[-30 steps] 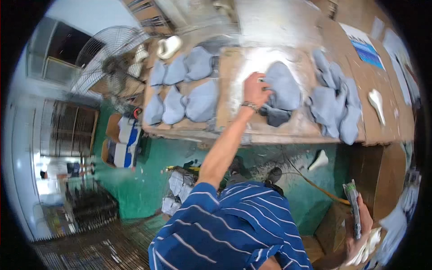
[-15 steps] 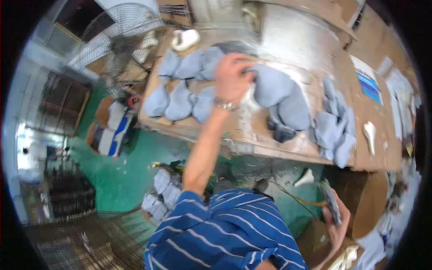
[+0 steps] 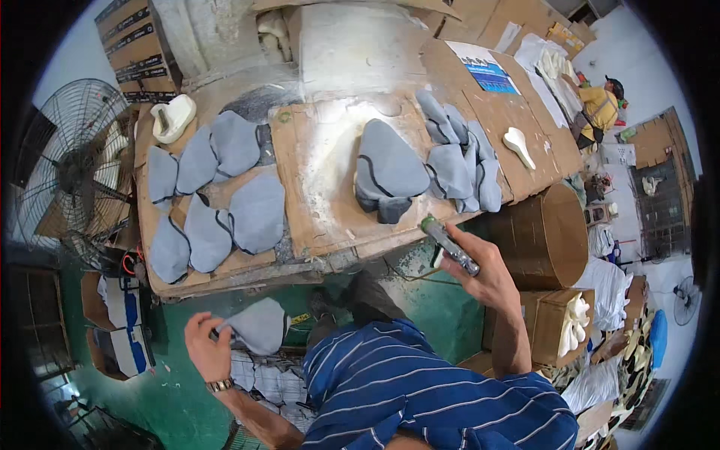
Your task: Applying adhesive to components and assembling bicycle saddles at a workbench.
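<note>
My left hand is low, below the table's front edge, and grips a grey fabric piece by its edge. My right hand is raised at the table's front right corner and holds a slim spray gun with a green tip that points toward the table. On the whitened cardboard board lies a stack of grey fabric pieces with dark rims. Several more grey pieces overlap to its right. Another group of grey pieces is spread on the board at the left.
A large floor fan stands at the left. Cardboard boxes sit at the right, one with white moulded parts. A white spoon-shaped piece lies on the table. A person in a yellow top is at the far right.
My left hand has come off the table down to floor side with a grey piece in it. My right hand has risen from the low right up to the table's edge.
</note>
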